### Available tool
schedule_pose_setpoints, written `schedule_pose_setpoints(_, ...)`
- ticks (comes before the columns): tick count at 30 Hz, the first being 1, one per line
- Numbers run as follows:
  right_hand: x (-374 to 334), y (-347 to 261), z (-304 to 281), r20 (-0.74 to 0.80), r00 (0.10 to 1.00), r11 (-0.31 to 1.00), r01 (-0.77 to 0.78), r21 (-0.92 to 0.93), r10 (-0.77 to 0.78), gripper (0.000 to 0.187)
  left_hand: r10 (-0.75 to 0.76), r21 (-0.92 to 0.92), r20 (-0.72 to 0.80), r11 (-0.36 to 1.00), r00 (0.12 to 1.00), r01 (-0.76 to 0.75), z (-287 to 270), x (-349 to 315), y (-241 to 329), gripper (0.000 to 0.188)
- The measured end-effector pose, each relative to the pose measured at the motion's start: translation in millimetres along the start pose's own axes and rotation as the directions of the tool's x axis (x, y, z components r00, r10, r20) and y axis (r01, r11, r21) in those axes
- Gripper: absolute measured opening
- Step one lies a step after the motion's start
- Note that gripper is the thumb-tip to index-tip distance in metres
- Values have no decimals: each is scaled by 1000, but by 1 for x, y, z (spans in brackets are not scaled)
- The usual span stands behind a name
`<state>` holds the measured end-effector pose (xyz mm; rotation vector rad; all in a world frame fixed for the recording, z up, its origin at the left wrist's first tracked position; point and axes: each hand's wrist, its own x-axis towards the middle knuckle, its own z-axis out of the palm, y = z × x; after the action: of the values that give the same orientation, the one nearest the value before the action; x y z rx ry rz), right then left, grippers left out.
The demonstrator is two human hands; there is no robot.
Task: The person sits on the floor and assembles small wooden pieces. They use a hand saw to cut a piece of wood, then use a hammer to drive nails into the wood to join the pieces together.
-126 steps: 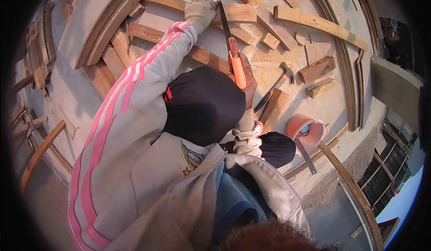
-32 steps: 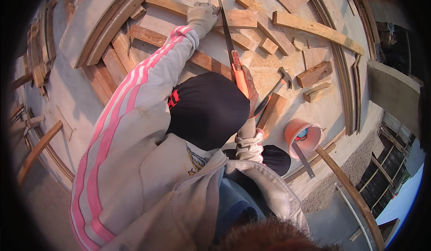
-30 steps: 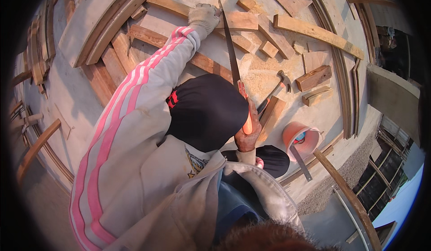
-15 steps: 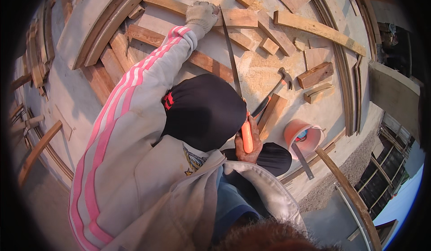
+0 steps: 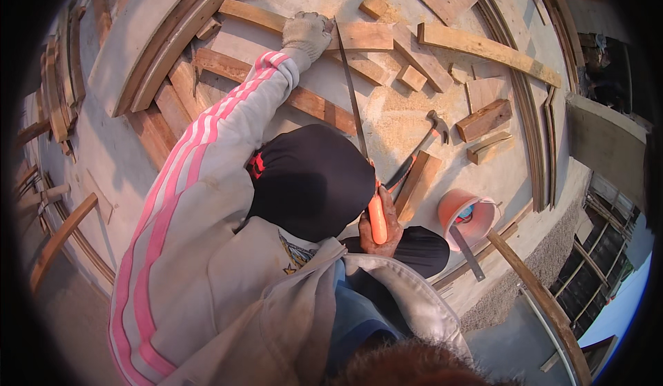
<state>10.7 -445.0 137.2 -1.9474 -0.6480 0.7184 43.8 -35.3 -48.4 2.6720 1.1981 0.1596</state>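
Observation:
In a knitted work glove, my left hand (image 5: 307, 35) is closed over a wooden plank (image 5: 252, 14) that lies across other pieces. My bare right hand (image 5: 387, 230) is wrapped round the orange handle of a handsaw (image 5: 350, 82). The saw's long thin blade runs away from me and crosses the plank just right of my gloved fingers. How deep its teeth sit in the wood I cannot tell. My dark-clad knee (image 5: 314, 182) is between my two arms. A claw hammer (image 5: 429, 136) lies to the right of the blade, its grip end near my right hand.
Several offcuts, such as a small block (image 5: 412, 77), lie amid sawdust (image 5: 394, 117) on the pale floor. A longer beam (image 5: 490, 53) is at the far right. Nearer stands a pink bucket (image 5: 476, 224) with a flat metal strip (image 5: 467, 253) against it. Stacked boards (image 5: 183, 30) lie far left.
The whole view has shifted slightly. Both hands keep their holds, and the saw's place against the plank shows hardly any difference.

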Motion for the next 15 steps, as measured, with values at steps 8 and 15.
schedule_pose_setpoints(8, 136, 25, 70, 24, 984, 981, 172, 90, -175, 68, -17, 31, -18, 999, 1000, 18, 0, -11, 6, 40)
schedule_pose_setpoints(15, 128, 52, 90, -8, 954, 953, 300, 50, -300, 77, 338, -159, 252, 939, 907, -306, -40, -3, -33, 57)
